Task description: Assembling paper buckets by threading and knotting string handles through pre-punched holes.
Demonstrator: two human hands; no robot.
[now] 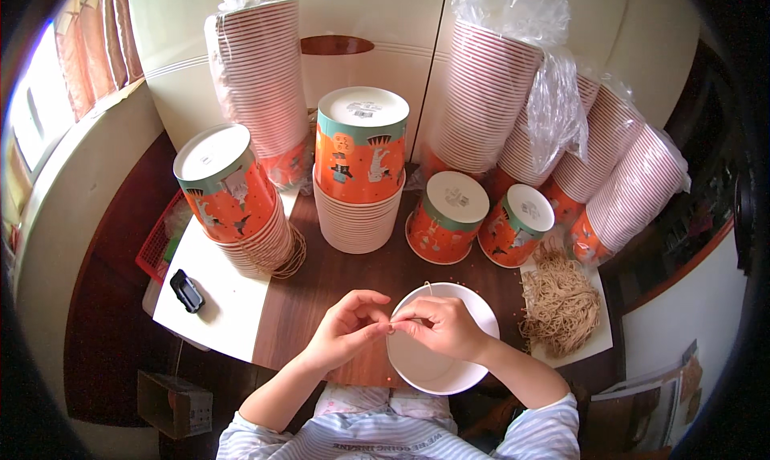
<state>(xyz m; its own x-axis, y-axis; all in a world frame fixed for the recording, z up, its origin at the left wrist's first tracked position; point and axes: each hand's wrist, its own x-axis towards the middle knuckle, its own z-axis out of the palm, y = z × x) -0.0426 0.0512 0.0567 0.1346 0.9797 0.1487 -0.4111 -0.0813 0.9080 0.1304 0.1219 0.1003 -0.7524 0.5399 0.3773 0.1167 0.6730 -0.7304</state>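
An open paper bucket, white inside [437, 372], sits at the table's front edge, in front of my body. My left hand [350, 329] is at its left rim, thumb and a fingertip pinched together, the other fingers loosely curled. Over the bucket's opening, my right hand [443, 325] meets it fingertip to fingertip in a pinch. Between the fingertips is a tiny brownish bit that looks like the end of a cord. A beige cord [428, 287] sticks up at the bucket's far rim, behind my right hand. The fingers hide most of its run.
Upside-down orange-and-green paper buckets stand beyond: a left stack [233, 187] with cord loops [297, 255], a middle stack [361, 171], and two single ones [447, 219] [517, 226]. Tall plastic-wrapped stacks [489, 91] line the back. A cord heap [561, 303] lies right, a black case [187, 291] left.
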